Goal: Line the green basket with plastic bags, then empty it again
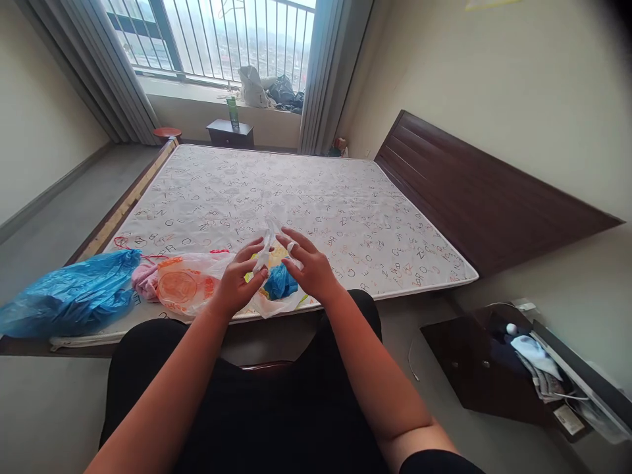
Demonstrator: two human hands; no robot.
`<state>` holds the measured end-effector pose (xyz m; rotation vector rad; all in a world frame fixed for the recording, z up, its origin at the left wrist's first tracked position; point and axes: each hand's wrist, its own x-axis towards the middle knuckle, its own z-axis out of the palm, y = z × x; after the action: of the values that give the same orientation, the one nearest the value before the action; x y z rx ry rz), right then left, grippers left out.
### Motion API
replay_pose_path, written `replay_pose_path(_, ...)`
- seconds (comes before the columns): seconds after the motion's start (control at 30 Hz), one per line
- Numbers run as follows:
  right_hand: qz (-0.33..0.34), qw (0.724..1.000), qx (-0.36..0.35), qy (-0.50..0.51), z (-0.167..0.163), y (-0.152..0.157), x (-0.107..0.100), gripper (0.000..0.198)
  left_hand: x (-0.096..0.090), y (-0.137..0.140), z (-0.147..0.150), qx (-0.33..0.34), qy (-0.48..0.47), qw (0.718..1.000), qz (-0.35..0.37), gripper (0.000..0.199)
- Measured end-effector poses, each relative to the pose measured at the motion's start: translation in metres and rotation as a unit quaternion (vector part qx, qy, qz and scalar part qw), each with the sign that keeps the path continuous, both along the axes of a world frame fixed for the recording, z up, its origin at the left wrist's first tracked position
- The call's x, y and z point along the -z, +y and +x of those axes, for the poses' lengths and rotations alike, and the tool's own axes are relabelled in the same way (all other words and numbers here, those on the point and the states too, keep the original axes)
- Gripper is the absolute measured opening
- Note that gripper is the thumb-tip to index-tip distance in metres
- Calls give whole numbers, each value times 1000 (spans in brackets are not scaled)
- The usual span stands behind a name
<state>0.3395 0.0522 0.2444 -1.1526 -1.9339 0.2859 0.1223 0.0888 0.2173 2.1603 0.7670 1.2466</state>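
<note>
Between my hands stretches a thin whitish plastic bag (271, 232), bunched into a narrow strip above the mattress edge. My left hand (241, 280) pinches it between thumb and fingers. My right hand (310, 268) has its fingers curled on the other side, with white plastic showing at the fingers. Below them, on the mattress, lies an open pale bag (276, 307) with a crumpled blue plastic bag (281, 282) and something yellow in it. Left of my left hand is a white bag with orange print (185, 286), beside a pink cloth (145, 282).
A large blue plastic bag (74, 293) lies at the mattress's (296, 184) left corner. A dark headboard (474, 178) stands at the right. A bedside cabinet (469, 355) with cloth and cables is at lower right. Beyond the bed are a small cabinet (230, 135) and a red stool (167, 133).
</note>
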Motion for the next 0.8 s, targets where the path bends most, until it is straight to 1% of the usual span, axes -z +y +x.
replay_pose_path(0.07,-4,999,-23,-37,-7,3,0,43,4,-3,5,10,15,1000,25,20)
replay_pose_path(0.17,-5,999,-32,-41,-10,8,6,32,11,-6,10,9,26,999,45,14)
replay_pose_path(0.27,-11,1000,-8,4,-4,9,11,26,18,-7,9,-15,55,998,12,14)
replay_pose_path(0.33,-16,998,22,54,1,7,12,26,21,-5,7,-40,119,991,-41,31)
replay_pose_path(0.4,-31,993,48,100,5,5,12,24,23,-3,5,-61,202,973,-97,48)
replay_pose_path(0.43,-45,990,56,117,6,4,12,23,24,-1,4,-71,237,962,-119,51)
replay_pose_path(0.5,-84,983,65,148,7,2,14,22,25,2,2,-95,277,946,-143,56)
replay_pose_path(0.57,-129,971,71,186,7,1,17,23,24,3,1,-101,286,941,-149,62)
replay_pose_path(0.6,-152,964,71,208,7,1,18,23,23,4,1,-90,284,943,-147,62)
replay_pose_path(0.63,-173,956,64,228,7,1,19,23,21,4,1,-69,280,947,-139,57)
replay_pose_path(0.7,-208,942,42,259,8,2,21,22,15,3,3,-17,258,960,-107,37)
replay_pose_path(0.73,-218,938,30,267,9,3,22,22,10,3,5,6,235,968,-87,31)
replay_pose_path(0.8,-220,935,7,277,11,5,23,20,0,3,11,49,172,982,-58,30)
